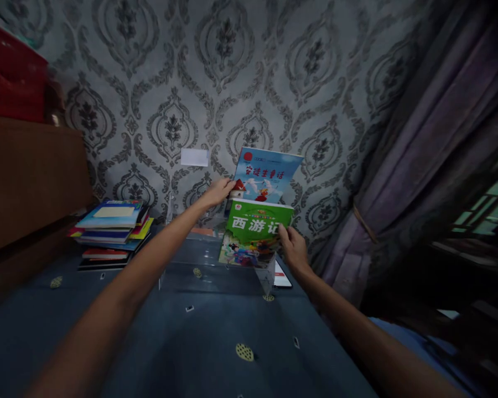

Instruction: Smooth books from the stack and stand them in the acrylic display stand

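Note:
My left hand [218,193] is closed on the left edge of a blue picture book [269,171] with red lettering on its cover. In front of and below it is a green book [253,229] with large white characters; my right hand [292,246] grips its right edge, thumb on the cover. The green book covers the lower part of the blue one. Both books lean back slightly over a clear acrylic stand [224,279] on the table. Whether they rest on the stand, I cannot tell.
A stack of books [112,232] lies at the table's left, beside a brown wooden cabinet [29,182] with a red bag [12,72] on top. A phone [282,275] is behind my right hand. A purple curtain [415,143] hangs at right. A white label [194,157] appears before the patterned wall.

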Tool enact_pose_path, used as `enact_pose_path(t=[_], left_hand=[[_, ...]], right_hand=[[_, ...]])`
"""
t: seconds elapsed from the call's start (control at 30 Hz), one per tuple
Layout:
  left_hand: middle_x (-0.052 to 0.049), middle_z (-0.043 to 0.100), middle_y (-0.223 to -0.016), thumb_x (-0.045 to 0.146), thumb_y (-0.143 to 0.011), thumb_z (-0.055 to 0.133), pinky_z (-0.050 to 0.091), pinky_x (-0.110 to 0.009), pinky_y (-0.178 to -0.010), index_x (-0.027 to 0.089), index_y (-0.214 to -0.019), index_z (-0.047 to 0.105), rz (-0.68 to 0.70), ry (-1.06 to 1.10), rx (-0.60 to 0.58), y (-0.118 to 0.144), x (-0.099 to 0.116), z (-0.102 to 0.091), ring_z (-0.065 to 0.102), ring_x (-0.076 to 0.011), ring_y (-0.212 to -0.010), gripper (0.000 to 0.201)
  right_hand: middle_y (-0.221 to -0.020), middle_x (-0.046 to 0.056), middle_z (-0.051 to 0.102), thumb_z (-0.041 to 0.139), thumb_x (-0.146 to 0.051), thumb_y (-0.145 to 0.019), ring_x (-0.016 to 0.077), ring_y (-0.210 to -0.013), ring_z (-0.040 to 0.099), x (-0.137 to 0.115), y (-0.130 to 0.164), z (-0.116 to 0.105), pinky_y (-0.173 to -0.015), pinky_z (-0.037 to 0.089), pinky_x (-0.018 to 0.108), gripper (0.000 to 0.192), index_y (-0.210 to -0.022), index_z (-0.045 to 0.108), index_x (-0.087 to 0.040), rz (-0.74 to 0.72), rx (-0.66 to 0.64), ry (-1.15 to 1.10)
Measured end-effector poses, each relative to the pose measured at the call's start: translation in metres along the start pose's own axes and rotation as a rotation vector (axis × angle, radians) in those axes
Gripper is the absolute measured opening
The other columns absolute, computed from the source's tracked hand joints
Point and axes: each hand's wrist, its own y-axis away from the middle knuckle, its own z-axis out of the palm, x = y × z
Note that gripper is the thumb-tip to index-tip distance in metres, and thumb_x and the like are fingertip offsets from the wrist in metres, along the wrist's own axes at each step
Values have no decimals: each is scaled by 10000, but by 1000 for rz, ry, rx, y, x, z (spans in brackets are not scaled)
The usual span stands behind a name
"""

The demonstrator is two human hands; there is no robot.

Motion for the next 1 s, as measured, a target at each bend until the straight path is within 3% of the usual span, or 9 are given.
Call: enact_pose_path(t=[0.17,0.27,0.5,0.67,0.8,1.0], left_hand=[[-65,682,-841,289,-1005,423,477,-311,-874,173,-787,600,-1,-23,4,2,4,0,628,-220,-892,303],[-85,688,-955,288,-1007,433,453,-325,-927,154,-909,621,-18,-36,34,10,8,-1,623,-232,-975,251],[-108,648,-1133,281,-1021,396,434,-326,-988,159,-1179,534,64,-174,258,82,19,10,602,-218,-1090,243],[-111,659,-1081,298,-1021,381,476,-362,-929,170,-1231,468,-37,-165,165,126,11,29,634,-236,-1015,261],[-99,665,-1054,285,-1018,366,493,-360,-907,178,-1178,475,-123,-56,62,136,-3,43,652,-223,-983,221],[-61,668,-958,319,-1019,364,493,-363,-894,193,-1107,514,-113,-13,-22,149,-13,58,642,-217,-945,215]], right_hand=[[-560,-10,499,435,-807,-812,188,-589,459,7,-14,8,-563,370,309,604,-601,482,-243,22,24,41],[-562,-5,513,430,-817,-806,186,-591,467,8,-15,9,-558,361,305,622,-601,496,-234,33,30,53],[-558,-10,481,474,-814,-791,176,-593,449,8,-15,7,-582,353,308,624,-566,475,-233,46,40,51],[-615,-6,509,428,-792,-822,173,-622,462,6,-8,10,-590,366,306,607,-620,503,-225,56,47,-35],[-685,5,539,432,-749,-841,179,-672,494,2,1,10,-616,395,303,563,-681,529,-218,59,42,-104],[-669,-16,501,465,-707,-864,167,-676,479,-5,14,2,-618,398,285,508,-691,495,-230,33,42,-153]])
